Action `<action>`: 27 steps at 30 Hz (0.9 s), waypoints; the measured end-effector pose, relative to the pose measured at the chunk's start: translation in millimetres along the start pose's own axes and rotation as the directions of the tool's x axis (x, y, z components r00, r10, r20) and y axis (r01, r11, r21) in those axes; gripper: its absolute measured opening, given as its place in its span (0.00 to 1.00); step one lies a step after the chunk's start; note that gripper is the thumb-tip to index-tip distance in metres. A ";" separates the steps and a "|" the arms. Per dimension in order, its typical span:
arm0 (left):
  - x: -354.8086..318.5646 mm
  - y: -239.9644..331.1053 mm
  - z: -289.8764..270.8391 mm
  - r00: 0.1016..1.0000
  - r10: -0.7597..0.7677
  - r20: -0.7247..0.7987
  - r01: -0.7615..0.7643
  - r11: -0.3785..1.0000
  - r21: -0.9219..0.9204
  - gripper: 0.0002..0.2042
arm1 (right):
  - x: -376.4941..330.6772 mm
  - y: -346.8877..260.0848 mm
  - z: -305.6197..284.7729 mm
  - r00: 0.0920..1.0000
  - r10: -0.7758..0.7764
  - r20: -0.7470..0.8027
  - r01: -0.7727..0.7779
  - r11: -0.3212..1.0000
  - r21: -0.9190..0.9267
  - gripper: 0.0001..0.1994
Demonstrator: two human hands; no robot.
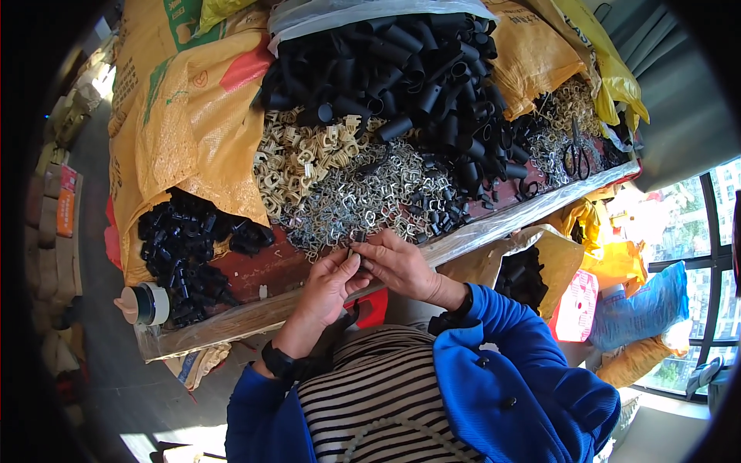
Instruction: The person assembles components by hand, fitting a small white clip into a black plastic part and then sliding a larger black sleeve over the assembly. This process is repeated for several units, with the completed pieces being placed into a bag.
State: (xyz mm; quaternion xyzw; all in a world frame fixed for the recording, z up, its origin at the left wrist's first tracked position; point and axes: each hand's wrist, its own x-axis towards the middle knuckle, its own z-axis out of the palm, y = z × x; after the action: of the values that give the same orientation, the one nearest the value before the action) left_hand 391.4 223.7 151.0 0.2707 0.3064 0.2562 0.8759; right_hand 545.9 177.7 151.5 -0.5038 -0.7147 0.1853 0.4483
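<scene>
My left hand (333, 281) and my right hand (400, 264) meet over the near edge of the table, with fingertips pinched close together. Between them shows a small dark piece (357, 238), mostly hidden by the fingers, so its kind cannot be made out. Just beyond my fingers spreads a heap of small silver metal clips (347, 202). Cream plastic clips (309, 158) lie heaped behind these to the left. A big pile of black plastic tubes (386, 65) spills from a bag at the back.
Shiny black plastic parts (181, 247) spill from a yellow woven sack (208, 139) at the left. A lidded cup (143, 303) stands at the left corner. Black-handled scissors (576, 154) lie at the right. A wrapped rail (494, 231) edges the table; filled sacks (641, 305) stand right.
</scene>
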 end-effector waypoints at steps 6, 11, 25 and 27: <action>1.1 17.8 -14.5 0.991 0.119 0.064 -0.127 0.981 0.145 0.09 | 15.9 30.5 -73.4 0.920 -0.007 -0.391 -0.231 0.796 -0.559 0.13; -20.1 27.0 -10.7 0.996 0.075 0.044 -0.082 0.974 0.212 0.09 | -9.0 72.7 -124.2 0.836 0.281 -0.472 -0.549 0.426 -0.719 0.22; -89.2 41.1 -17.0 0.993 0.116 0.005 -0.117 0.990 0.073 0.10 | 14.4 -39.9 -127.3 0.855 0.184 -0.486 -0.387 0.849 -0.360 0.18; -90.7 40.4 -19.4 0.995 0.099 0.019 -0.100 0.992 0.079 0.10 | 18.4 -49.5 -124.9 0.826 0.236 -0.512 -0.368 0.913 -0.173 0.17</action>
State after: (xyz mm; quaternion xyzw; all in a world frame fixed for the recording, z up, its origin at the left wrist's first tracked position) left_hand 305.1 203.3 199.6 0.3222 0.2959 0.2849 0.8529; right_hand 620.2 149.7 261.4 -0.6966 -0.5094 0.0270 0.5046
